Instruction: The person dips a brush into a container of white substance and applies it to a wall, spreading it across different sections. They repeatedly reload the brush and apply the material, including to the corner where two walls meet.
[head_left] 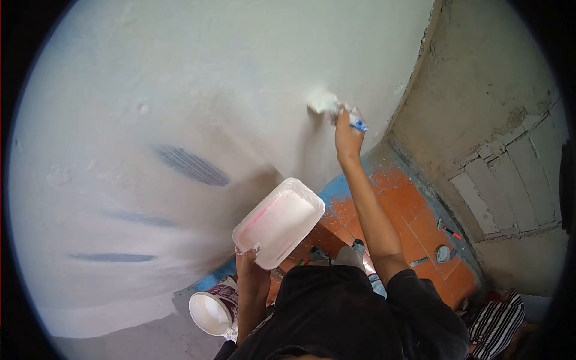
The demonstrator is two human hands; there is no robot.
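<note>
The white wall (180, 90) is filling most of the view, its paint looking fresh on the upper part while three dark grey streaks (192, 165) are showing through lower down on the left. To the right, a bare rough plaster wall (480, 90) is meeting it at a corner, and below, the orange tiled floor (414, 222) is lying spattered with blue and white. The right hand (347, 133) is reaching up and forward, its grip closed fully round the blue-tipped handle of a paint brush (329, 105); the brush's long axis is running up and to the left from the fist, and its white-loaded bristles are pressing against the white wall close to the corner. The left hand (247, 259) is staying low and near the body, its grip pinching the near rim of a white rectangular paint tray (279, 222), which is tilting slightly and lying below and left of the brush, so the right hand is the one nearer the wall. A round white bucket (211, 311) is standing on the floor beside the left forearm; a dark red label is wrapping it, but its writing is too small to read. Small tools are lying on the tiles by the far wall.
</note>
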